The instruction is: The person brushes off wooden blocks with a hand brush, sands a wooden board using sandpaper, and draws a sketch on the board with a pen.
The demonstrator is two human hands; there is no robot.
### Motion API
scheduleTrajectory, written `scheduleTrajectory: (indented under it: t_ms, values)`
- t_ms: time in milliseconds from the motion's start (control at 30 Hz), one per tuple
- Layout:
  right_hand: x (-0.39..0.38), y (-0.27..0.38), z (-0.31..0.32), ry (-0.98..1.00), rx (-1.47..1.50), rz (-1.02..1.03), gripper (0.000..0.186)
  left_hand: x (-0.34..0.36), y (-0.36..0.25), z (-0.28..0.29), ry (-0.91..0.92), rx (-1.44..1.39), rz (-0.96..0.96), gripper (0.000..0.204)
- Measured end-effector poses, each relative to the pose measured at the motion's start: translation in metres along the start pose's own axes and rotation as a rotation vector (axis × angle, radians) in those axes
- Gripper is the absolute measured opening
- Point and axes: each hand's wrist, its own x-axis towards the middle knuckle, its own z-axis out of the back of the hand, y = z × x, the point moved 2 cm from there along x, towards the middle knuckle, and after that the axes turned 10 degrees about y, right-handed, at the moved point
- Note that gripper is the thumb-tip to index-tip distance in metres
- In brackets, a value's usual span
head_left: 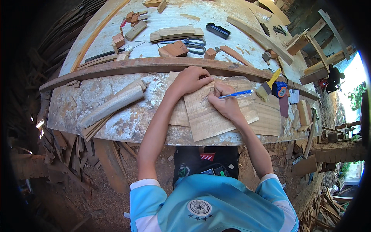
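My right hand (pixel 226 98) is closed around a blue and white pen (pixel 242 92) over a light wooden board (pixel 205 125), where faint drawn lines show near the fingers. My left hand (pixel 191 79) rests with loosely bent fingers and thumb apart on the upper left part of that board, close to a long dark wooden bar (pixel 147 65). Further thin boards (pixel 268 121) lie beneath and beside the marked one. Just to the right are a yellow-handled paintbrush (pixel 269 86) and a blue tape measure (pixel 279 89).
Bundled wood strips (pixel 108 106) lie left on the worn workbench (pixel 62 116). Beyond the bar are scissors (pixel 195 45), wood blocks (pixel 172 49), a black case (pixel 218 30) and long battens (pixel 259 40). Wooden frames (pixel 317 58) stand at right; scrap wood (pixel 77 154) covers the lower left floor.
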Motion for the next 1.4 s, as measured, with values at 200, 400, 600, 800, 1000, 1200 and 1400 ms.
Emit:
scheduleTrajectory:
  t_ms: [200,400,600,800,1000,1200,1400]
  values:
    - [-0.001,-0.006,-0.003,-0.012,0.058,-0.098,0.029,-0.004,-0.001,0.003,-0.010,0.007,0.003,0.028]
    - [0.001,-0.007,-0.003,-0.011,0.059,-0.108,0.030,-0.002,-0.001,0.002,-0.024,0.058,-0.006,0.028]
    - [0.000,0.000,-0.003,-0.036,-0.032,0.002,0.030,-0.003,-0.002,0.003,0.000,0.019,0.016,0.029]
    - [0.000,-0.004,-0.002,-0.041,0.001,-0.027,0.029,-0.001,-0.001,0.001,-0.031,0.025,-0.023,0.029]
    - [0.001,0.005,-0.002,-0.027,-0.044,0.033,0.028,-0.003,-0.002,0.003,0.015,0.011,0.024,0.029]
    - [0.001,0.005,-0.002,-0.036,-0.018,-0.008,0.028,-0.002,-0.002,0.003,-0.011,0.027,-0.015,0.030]
    - [0.000,0.005,-0.001,-0.019,-0.003,0.011,0.029,-0.001,-0.005,0.004,0.001,-0.002,0.004,0.030]
